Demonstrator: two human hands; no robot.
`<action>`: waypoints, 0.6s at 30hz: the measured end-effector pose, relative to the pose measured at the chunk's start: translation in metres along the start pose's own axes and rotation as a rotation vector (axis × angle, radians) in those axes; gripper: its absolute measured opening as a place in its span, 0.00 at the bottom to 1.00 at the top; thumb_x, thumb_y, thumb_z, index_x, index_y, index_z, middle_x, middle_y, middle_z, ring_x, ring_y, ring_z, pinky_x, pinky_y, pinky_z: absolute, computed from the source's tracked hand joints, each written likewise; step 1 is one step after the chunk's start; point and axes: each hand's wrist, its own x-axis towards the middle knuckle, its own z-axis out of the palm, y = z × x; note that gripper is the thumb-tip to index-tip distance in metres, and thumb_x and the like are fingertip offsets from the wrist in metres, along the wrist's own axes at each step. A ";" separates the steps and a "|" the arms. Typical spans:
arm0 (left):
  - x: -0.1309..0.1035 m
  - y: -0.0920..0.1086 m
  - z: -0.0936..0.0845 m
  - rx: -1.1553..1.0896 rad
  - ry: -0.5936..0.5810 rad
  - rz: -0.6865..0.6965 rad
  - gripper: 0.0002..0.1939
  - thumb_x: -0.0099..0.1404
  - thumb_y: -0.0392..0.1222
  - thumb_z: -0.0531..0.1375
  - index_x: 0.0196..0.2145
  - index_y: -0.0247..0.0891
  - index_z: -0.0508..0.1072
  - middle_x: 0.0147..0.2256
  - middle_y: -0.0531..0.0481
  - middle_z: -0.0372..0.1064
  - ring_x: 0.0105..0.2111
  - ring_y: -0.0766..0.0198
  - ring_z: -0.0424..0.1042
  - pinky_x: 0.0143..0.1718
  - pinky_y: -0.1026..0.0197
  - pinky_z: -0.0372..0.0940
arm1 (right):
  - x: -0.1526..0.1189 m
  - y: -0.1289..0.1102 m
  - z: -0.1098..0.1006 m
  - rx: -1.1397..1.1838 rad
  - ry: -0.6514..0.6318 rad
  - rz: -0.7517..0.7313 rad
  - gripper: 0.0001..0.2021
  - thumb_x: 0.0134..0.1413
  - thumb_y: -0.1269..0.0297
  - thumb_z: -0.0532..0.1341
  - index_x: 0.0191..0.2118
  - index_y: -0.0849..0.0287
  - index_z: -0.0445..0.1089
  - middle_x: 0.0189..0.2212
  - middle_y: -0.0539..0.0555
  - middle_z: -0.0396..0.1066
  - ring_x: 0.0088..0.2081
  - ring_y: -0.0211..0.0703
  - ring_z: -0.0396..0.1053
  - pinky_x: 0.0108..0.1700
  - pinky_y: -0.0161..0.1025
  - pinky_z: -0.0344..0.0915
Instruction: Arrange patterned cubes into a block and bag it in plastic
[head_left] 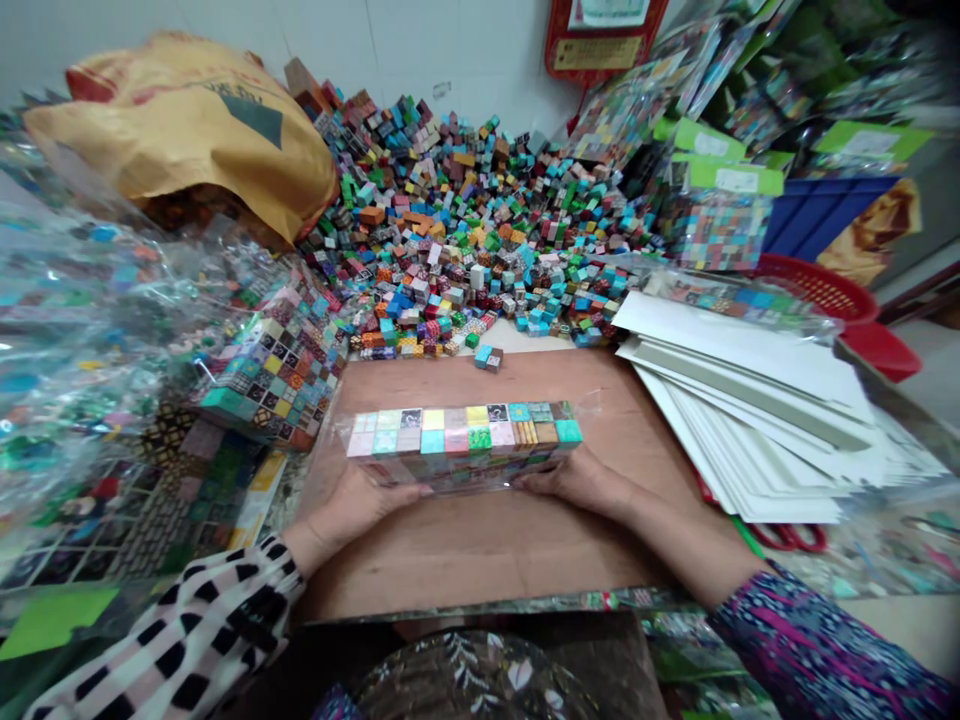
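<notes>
**Both Hands Grip a Wrapped Block of Patterned Cubes**

Clear, glossy film encloses the cube pack (461,445), a long, straight-edged block above a smooth brown board (450,565). The left hand (364,508) and right hand (589,482) hold its two ends, fingers closed on the film, thumbs along the near side. Beyond lies a heap of loose cubes (480,235); a crinkled yellow sack (187,130) slumps at left, and flat white cards (750,410) fan out at right, partly covering red-handled scissors (799,538).

The fingers beneath the pack are mostly hidden, its near face is shadowed and blurred, and both sleeves run out of view. The pack's lit face shows two rows of squares: pink, aqua, yellow, green, tan and black.
</notes>
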 end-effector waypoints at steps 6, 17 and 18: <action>-0.001 0.009 0.001 0.020 0.007 0.015 0.10 0.49 0.46 0.68 0.18 0.41 0.73 0.28 0.44 0.79 0.42 0.50 0.78 0.52 0.51 0.69 | -0.007 0.003 0.001 -0.087 0.008 -0.058 0.18 0.51 0.64 0.66 0.49 0.57 0.70 0.48 0.55 0.75 0.49 0.49 0.73 0.55 0.50 0.68; 0.004 -0.013 0.002 -0.031 -0.029 0.029 0.09 0.49 0.46 0.67 0.28 0.39 0.79 0.37 0.45 0.80 0.42 0.52 0.78 0.51 0.51 0.70 | -0.047 0.007 0.010 -0.625 0.301 -0.141 0.12 0.64 0.63 0.50 0.43 0.60 0.68 0.42 0.63 0.74 0.45 0.53 0.71 0.50 0.53 0.68; 0.005 -0.015 0.002 -0.031 -0.027 0.035 0.12 0.49 0.46 0.67 0.31 0.38 0.79 0.39 0.44 0.80 0.43 0.52 0.78 0.52 0.50 0.69 | -0.048 0.006 0.009 -0.597 0.316 -0.149 0.13 0.64 0.63 0.49 0.44 0.60 0.69 0.42 0.63 0.75 0.46 0.53 0.72 0.51 0.52 0.67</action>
